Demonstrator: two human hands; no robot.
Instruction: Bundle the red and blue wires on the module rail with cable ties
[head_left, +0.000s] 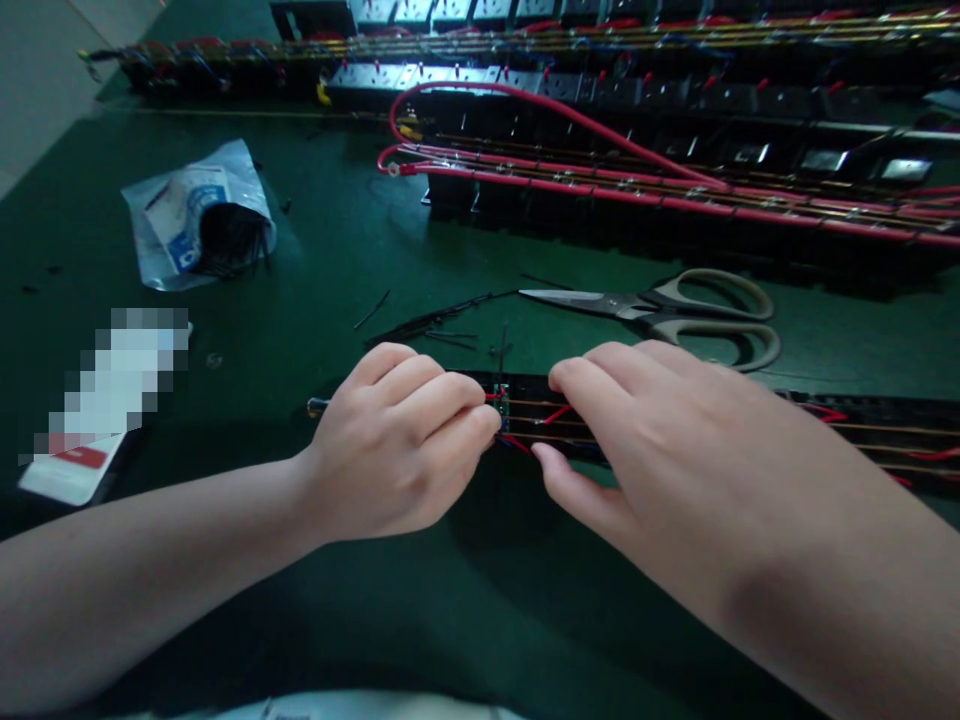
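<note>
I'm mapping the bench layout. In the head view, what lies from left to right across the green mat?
Blurred card → plastic bag → left hand → right hand on the black wired strip → scissors' handles.

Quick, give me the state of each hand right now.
Left hand: fingers curled shut, pinching at the black wired strip.
Right hand: fingers loosely open, resting on the strip, gripping nothing visible.

Long black wired strip [862, 425]: left end hidden under curled left hand [397, 450], middle under right hand [645, 430]; runs off right edge. Fingertip grip: cannot tell. Flat white-and-red card [75, 465]: face pixelated, unreadable. Grey-handled steel scissors [660, 310]: complete. Rear rows of black units with red cables [675, 190]: cut by right edge.
</note>
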